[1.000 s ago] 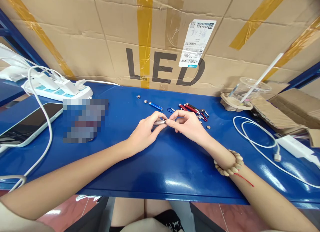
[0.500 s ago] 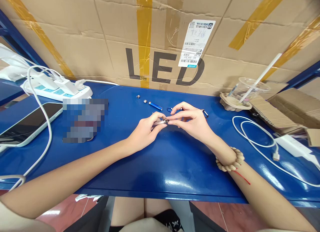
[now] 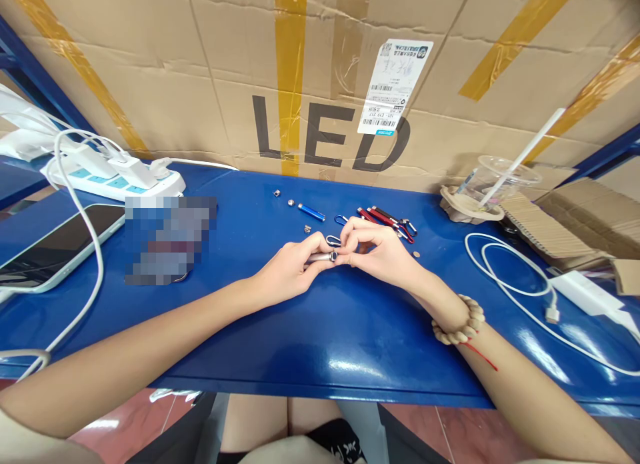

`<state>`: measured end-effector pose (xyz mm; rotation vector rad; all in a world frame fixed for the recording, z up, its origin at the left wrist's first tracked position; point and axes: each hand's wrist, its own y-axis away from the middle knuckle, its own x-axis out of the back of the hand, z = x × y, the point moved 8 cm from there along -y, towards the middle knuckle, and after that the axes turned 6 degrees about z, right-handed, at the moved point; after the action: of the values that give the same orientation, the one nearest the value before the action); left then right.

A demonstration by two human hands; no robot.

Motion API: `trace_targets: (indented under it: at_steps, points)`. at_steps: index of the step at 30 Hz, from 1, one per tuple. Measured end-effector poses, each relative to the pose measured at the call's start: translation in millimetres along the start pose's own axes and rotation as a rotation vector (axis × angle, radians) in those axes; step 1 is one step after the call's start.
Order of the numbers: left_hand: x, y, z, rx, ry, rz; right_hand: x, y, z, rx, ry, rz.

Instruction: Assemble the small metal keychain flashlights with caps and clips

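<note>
Near the table's (image 3: 310,344) left edge lie a phone (image 3: 55,244) and power strip (image 3: 115,177). At its middle, your left hand (image 3: 290,271) pinches the small silver tube (image 3: 320,257) steady while your right hand (image 3: 380,254) grips its end; red tubes (image 3: 385,217) wait behind.

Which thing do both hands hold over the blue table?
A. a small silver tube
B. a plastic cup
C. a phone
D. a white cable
A: the left hand grips the small silver tube and the right hand pinches its end, while the phone, white cable and plastic cup lie apart, untouched.
</note>
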<state>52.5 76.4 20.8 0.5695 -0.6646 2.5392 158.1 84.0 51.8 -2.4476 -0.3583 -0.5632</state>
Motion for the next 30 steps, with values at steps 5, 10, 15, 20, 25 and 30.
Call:
trace_targets:
  at_steps: [5, 10, 15, 20, 25, 30]
  points:
    - [1.7, 1, -5, 0.022, -0.054, 0.02, -4, 1, 3, -0.054, 0.006, 0.006]
    - [3.9, 1, -5, 0.022, -0.042, 0.061, -6, 3, 5, -0.113, 0.069, 0.026]
    - [5.4, 0, 2, -0.018, -0.065, 0.082, -5, 5, 11, -0.244, 0.085, 0.026]
    - [6.2, 0, 2, -0.026, -0.093, 0.084, -5, 4, 14, -0.27, -0.011, 0.017]
    - [5.9, -3, 3, -0.01, -0.002, 0.077, -1, 3, 17, -0.308, -0.078, 0.071]
    - [7.1, -5, 9, -0.026, -0.051, 0.078, 9, 0, 15, -0.259, -0.112, 0.168]
